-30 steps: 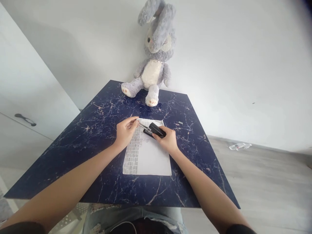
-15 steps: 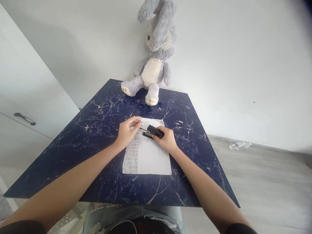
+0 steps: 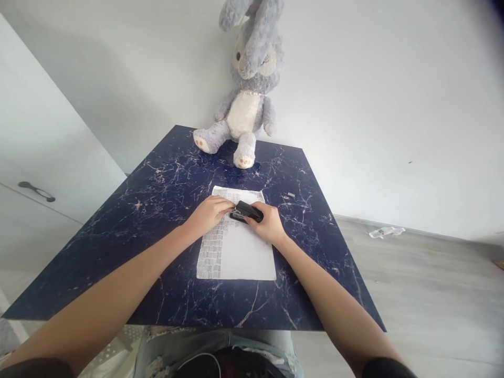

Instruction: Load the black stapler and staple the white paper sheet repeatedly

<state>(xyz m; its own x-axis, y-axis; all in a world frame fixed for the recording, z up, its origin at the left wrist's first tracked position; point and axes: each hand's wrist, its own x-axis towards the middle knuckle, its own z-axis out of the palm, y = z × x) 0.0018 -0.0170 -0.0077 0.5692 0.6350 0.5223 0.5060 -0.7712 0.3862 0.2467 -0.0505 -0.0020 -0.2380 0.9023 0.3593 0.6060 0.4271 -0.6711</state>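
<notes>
A black stapler [image 3: 249, 209] lies over the upper part of a printed sheet of paper [image 3: 248, 257]. My right hand [image 3: 269, 222] is closed around its rear end, thumb on the near side and fingers on the far side. At the stapler's other end, my left hand [image 3: 212, 212] has its fingers pressed together against the metal front part. That hand covers some of the paper's left side, and its fingertips partly hide the metal piece they touch.
A dark blue marbled table [image 3: 157, 184] carries a grey plush rabbit [image 3: 244, 113] at its back edge. A small grey strip [image 3: 290, 195] lies right of the paper. On the floor, by the wall, is a clear plastic item [image 3: 386, 232]. A cabinet [image 3: 43, 157] stands at the left.
My left hand has moved right, up to the stapler's front. The metal slide that stuck out is now mostly inside the stapler. My right hand keeps its hold.
</notes>
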